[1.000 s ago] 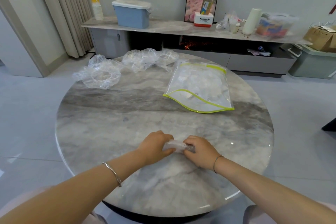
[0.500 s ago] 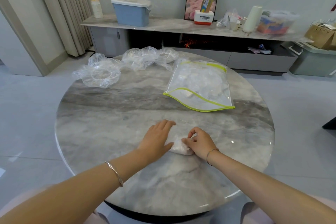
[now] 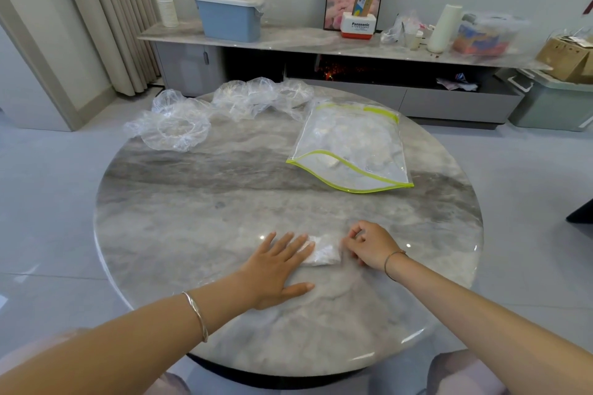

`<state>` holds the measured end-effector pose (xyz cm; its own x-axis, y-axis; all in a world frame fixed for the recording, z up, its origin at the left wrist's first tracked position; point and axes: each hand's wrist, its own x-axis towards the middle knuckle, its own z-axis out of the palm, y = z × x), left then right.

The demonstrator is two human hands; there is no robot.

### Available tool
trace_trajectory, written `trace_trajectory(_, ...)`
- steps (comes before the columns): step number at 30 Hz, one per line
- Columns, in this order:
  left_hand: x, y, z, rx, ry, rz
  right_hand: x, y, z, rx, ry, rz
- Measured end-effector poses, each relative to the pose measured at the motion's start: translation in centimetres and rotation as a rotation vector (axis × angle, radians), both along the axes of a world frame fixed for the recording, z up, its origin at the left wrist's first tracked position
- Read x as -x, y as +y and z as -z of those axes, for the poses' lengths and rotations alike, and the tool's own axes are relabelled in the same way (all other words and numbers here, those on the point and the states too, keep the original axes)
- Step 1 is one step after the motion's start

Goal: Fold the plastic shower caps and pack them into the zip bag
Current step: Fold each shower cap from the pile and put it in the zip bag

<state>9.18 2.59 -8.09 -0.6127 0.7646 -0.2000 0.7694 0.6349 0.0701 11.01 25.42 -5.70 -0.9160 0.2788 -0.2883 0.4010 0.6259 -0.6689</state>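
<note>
**Figure.** A folded clear plastic shower cap (image 3: 319, 253), reduced to a small flat whitish packet, lies on the round grey marble-patterned table (image 3: 192, 218). It is well to the person's side of the clear zip bag with yellow-green edging (image 3: 349, 147).

- **Hands.** The left hand (image 3: 276, 269) lies flat with its fingers straight, the fingertips pressing the packet's left end. The right hand (image 3: 372, 245), fingers loosely curled, sits just beside the packet's right end. Whether it pinches any film cannot be told.
- **Handling (judged).** The film is probably very light, soft and springy. It would likely spring open once unpressed and slide on the glossy tabletop. A pinch across the packet's thickness, keeping the layers compressed, seems the suitable hold.
- **Surroundings.** The zip bag is limp and shiny, and its near edge appears to gape. Pale packets show inside it. Unfolded crinkled clear caps (image 3: 175, 128) with gathered rims lie left of the zip bag and beyond it.
</note>
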Motion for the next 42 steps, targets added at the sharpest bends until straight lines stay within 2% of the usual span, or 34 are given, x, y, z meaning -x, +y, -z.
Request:
trace_trajectory(4, -0.1, 0.5, 0.0, 0.016, -0.032, -0.037, -0.1, -1.4, -1.3, 0.298, -0.082, 0.083)
trace_trajectory(8, -0.1, 1.3, 0.1, 0.004, -0.079, -0.087, -0.3, -2.8, -1.9, 0.418, -0.158, 0.069)
trace_trajectory(13, 0.0, 1.5, -0.4, -0.033, -0.154, -0.136, 0.1, -3.5, -2.2, 0.650, -0.196, 0.180)
trace_trajectory(19, 1.3, 2.0, -1.7, -0.377, -0.321, -0.372, 0.7, -2.9, -2.9, 0.910, -0.091, 0.270)
trace_trajectory(23, 2.0, 3.1, -2.9, -0.649, -0.331, -0.479, 1.0, -2.8, -3.7, 1.013, 0.033, 0.264)
trace_trajectory(27, 1.9, 4.2, -5.6, -0.864, -0.589, -0.498, 1.5, -3.3, -4.5, 1.097, 0.088, 0.229)
trace_trajectory(30, 1.8, 4.8, -6.5, -0.954, -0.849, -0.533, 1.6, -4.0, -4.9, 1.116, 0.088, 0.178)
trace_trajectory(33, 2.1, 5.1, -6.2, -1.042, -0.958, -0.605, 1.6, -4.4, -5.4, 1.112, 0.106, 0.140)
trace_trajectory(35, 2.6, 5.3, -6.2, -1.096, -0.994, -0.665, 1.6, -4.3, -6.1, 1.024, 0.174, 0.121)
trace_trajectory(39, 3.3, 5.2, -6.5, -1.079, -0.934, -0.640, 2.0, -3.6, -7.0, 0.611, 0.325, 0.104)
trace_trajectory(42, 3.3, 5.2, -6.9, -1.003, -0.960, -0.549, 2.1, -2.9, -6.7, 0.579, 0.246, 0.094)
